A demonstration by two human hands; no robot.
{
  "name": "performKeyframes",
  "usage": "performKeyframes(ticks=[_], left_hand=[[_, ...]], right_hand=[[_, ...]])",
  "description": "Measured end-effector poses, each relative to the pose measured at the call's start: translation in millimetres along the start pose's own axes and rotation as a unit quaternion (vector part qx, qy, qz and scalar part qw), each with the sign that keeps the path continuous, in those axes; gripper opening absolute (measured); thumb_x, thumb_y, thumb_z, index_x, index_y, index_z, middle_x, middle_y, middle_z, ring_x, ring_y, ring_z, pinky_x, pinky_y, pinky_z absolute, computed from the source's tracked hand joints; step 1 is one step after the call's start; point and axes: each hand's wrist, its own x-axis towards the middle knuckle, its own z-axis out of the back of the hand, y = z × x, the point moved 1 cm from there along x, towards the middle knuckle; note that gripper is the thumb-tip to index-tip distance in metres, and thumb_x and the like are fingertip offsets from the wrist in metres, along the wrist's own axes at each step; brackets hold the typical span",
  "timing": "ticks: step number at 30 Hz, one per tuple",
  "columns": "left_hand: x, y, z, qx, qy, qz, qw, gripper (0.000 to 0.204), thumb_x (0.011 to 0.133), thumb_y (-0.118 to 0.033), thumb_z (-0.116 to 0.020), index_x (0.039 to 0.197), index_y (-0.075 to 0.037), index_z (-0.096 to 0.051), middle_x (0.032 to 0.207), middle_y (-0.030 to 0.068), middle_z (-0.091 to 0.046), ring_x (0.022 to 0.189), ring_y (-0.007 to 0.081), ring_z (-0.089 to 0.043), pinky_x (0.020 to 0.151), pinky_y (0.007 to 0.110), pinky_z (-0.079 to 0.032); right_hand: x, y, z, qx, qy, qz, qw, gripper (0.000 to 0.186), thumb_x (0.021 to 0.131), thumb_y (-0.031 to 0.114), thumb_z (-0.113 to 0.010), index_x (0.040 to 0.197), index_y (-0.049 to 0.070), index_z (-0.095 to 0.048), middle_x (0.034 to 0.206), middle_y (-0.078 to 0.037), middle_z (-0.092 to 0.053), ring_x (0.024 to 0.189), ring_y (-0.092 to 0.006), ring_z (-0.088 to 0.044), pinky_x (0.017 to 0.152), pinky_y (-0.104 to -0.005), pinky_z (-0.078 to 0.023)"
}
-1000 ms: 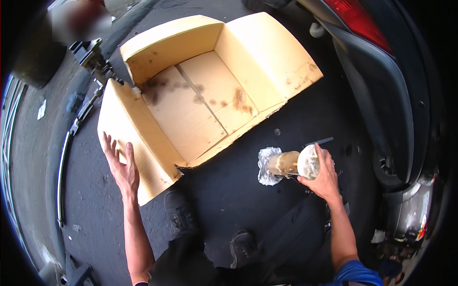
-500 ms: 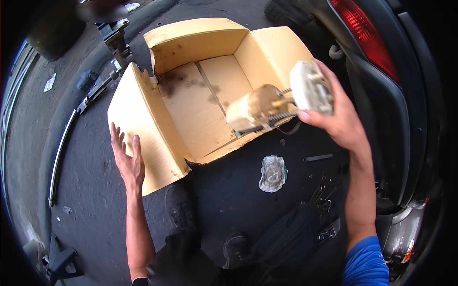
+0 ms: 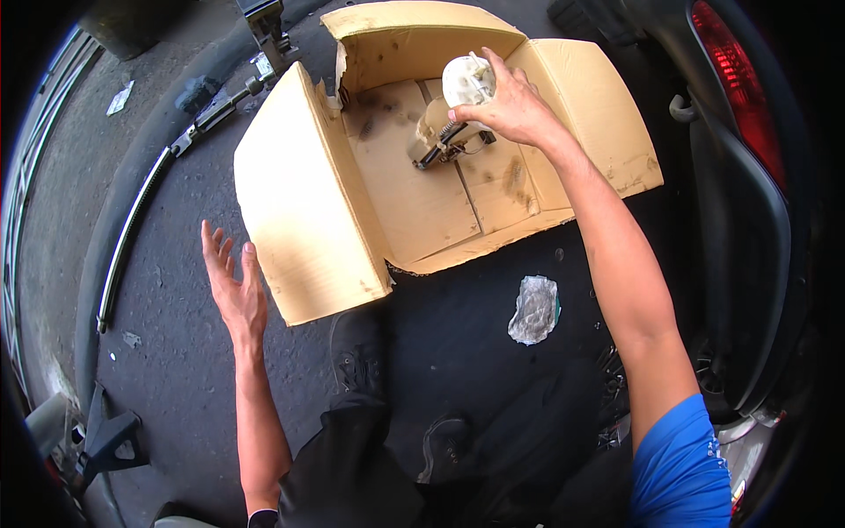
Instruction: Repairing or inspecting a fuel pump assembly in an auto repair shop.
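Observation:
My right hand (image 3: 515, 101) grips a fuel pump module (image 3: 433, 132) by its round white top. The module's beige body, with a dark tube and a spring along it, tilts down to the left inside an open cardboard box (image 3: 308, 220). Its lower end is close to the box's stained bottom; whether it touches cannot be told. My left hand (image 3: 236, 286) holds nothing, fingers apart, just beside the box's left flap.
A crumpled grey-white rag or wrapper (image 3: 534, 310) lies on the dark floor below the box. On the right stands a car with a red tail light (image 3: 738, 84). A jack with a long handle (image 3: 132, 238) lies left. Small tools (image 3: 612, 387) lie under my right arm.
My right hand has carried the fuel pump module left and farther into the box. The view has shifted, so the box sits higher and more to the right. My left hand stays open.

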Motion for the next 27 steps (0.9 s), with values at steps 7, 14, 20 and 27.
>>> performKeyframes(ticks=[7,14,20,27], left_hand=[[-5.7,10.9,9.9,0.001,0.004,0.035,0.999,0.074,0.109,-0.035,-0.064,0.172,-0.021,-0.027,0.166,0.0255,-0.042,0.149,0.0446,-0.048,0.122,0.060,-0.043],[-47.5,4.1,0.6,-0.038,0.060,-0.008,0.997,0.073,0.110,-0.033,-0.065,0.171,-0.018,-0.029,0.166,0.0262,-0.042,0.150,0.0438,-0.047,0.122,0.057,-0.042],[-34.2,55.3,95.5,0.064,0.022,-0.016,0.998,0.072,0.110,-0.036,-0.065,0.169,-0.013,-0.032,0.155,0.0242,-0.056,0.140,0.0406,-0.058,0.116,0.057,-0.048],[-36.1,-150.8,43.4,0.016,0.085,-0.030,0.996,0.053,0.112,-0.034,-0.060,0.149,0.003,-0.056,0.138,0.0221,-0.068,0.120,0.0349,-0.070,0.101,0.046,-0.056]], right_hand=[[-12.1,9.7,-13.1,-0.028,-0.011,0.030,0.999,0.142,0.067,0.079,-0.087,0.172,0.009,-0.021,0.157,-0.041,-0.039,0.147,-0.0567,-0.044,0.120,-0.0559,-0.044],[-114.0,-34.0,27.2,0.091,-0.197,0.085,0.973,0.086,0.096,0.045,-0.077,0.160,-0.001,-0.042,0.157,-0.037,-0.044,0.147,-0.0526,-0.044,0.123,-0.0527,-0.040],[-336.8,-152.9,8.7,0.080,-0.207,-0.170,0.960,0.032,0.103,0.026,-0.068,0.125,0.003,-0.071,0.147,-0.023,-0.058,0.138,-0.0419,-0.054,0.116,-0.0482,-0.046],[-677.3,-205.7,-96.2,0.133,-0.133,-0.637,0.748,0.035,0.102,0.029,-0.068,0.129,0.007,-0.068,0.128,-0.019,-0.067,0.132,-0.0417,-0.059,0.114,-0.0502,-0.046]])
